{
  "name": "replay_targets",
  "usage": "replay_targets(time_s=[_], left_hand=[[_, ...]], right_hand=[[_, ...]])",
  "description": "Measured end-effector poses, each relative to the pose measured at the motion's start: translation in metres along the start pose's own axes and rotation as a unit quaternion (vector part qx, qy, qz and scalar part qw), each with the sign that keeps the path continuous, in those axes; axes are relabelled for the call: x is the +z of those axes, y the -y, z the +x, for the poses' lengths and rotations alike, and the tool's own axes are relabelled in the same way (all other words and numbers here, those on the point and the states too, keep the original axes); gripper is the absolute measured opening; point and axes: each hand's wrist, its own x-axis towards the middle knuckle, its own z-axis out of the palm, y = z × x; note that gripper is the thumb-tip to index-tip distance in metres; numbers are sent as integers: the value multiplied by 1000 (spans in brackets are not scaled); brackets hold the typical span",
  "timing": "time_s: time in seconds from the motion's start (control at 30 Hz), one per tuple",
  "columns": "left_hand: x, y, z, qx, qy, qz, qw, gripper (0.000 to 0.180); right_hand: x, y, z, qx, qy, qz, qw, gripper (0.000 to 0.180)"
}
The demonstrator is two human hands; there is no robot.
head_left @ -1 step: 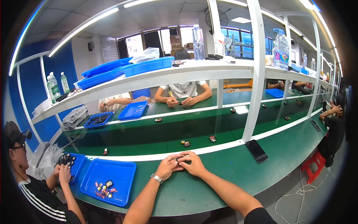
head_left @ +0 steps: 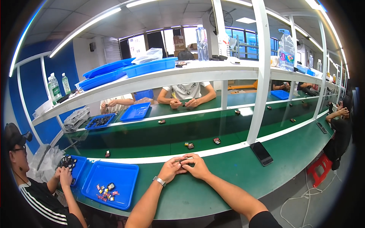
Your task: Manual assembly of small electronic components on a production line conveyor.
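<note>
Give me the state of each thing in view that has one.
Small dark item: held in both hands, partly hidden.
Left hand: gripping it.
Right hand: gripping it.
Wristwatch: fastened on left wrist.
Nearest blue tray: partly filled with small pieces.
Nearest phone: lying flat, screen dark.
Tall clear bottle: upright, capped.
Ceiling lights: lit.
Fan: motion unclear.

Hands (head_left: 170,169) (head_left: 198,167) together, fingers (head_left: 189,156) bent

The green bench (head_left: 205,195) bears rectangular blue plastic trays (head_left: 118,174) toward the view's eight o'clock, a flat black phone (head_left: 261,154) toward four.
</note>
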Motion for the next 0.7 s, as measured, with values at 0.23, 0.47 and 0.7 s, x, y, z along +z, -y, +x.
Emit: replay_targets(time_s=[0.23,0.47,0.7], left_hand=[[-2,1,0,-15,-4,-10,1000,35],[0,-2,1,-14,3,-16,1000,34],[2,0,-2,15,-15,-25,999,32]], right_hand=[[-5,12,0,-7,-1,-17,1000,12],[-8,15,-1,-17,-3,-46,999,15],[-3,25,0,-57,-17,-55,997,14]])
